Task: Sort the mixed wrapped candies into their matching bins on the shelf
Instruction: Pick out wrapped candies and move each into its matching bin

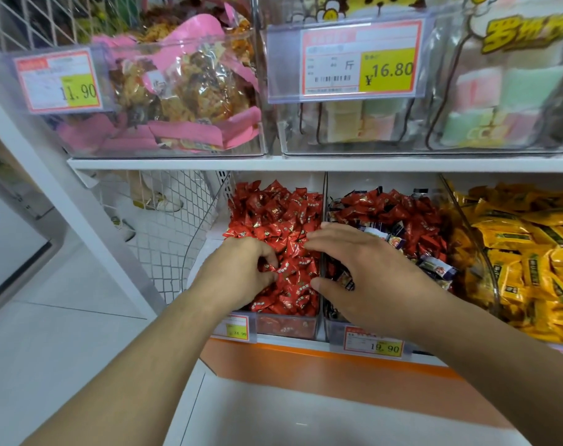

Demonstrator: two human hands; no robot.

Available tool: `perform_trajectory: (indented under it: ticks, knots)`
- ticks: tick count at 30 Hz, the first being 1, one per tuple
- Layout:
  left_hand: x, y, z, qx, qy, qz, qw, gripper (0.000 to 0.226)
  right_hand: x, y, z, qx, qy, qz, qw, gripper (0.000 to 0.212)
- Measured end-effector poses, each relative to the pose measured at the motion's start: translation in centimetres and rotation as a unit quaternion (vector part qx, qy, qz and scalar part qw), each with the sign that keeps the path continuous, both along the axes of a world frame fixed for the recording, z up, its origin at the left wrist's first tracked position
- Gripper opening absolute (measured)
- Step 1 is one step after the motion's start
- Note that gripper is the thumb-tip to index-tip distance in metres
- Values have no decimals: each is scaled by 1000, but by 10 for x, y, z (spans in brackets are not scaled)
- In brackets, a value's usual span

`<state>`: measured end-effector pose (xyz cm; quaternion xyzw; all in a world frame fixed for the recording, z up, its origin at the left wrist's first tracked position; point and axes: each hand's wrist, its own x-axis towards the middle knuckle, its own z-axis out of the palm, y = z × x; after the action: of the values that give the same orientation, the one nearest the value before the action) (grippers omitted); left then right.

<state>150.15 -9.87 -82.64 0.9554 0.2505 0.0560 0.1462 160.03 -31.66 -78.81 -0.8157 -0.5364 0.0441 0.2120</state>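
Hands both in the lower shelf bins | left hand (241, 272) pinches red candies (275, 220) in the red-candy bin (286, 326) | right hand (367, 272) spread, fingers straight, over the mixed bin (334, 333) of red and dark-blue candies (437, 268) | yellow candies (531, 246) rightmost.

red candies (283, 220) | mixed bin (338, 333): red, dark blue | yellow candies (531, 246) | orange shelf trim (305, 375)
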Motion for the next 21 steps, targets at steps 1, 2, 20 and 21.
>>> perform_trajectory:
  ticks: [1, 2, 20, 21]
  knots:
    - [-1, 1, 2, 3, -8, 9, 1000, 14, 0, 0, 0, 0, 1, -1, 1000, 58]
    - [-2, 3, 4, 3, -17, 20, 1000, 12, 0, 0, 1, 0, 1, -1, 1000, 58]
    - [19, -21, -12, -27, 83, -134, 987, 88, -1, 1, -1, 12, 4, 1, 1000, 57]
    - [20, -20, -12, -15, 97, -131, 986, 84, -1, 1, -1, 9, 2, 0, 1000, 58]
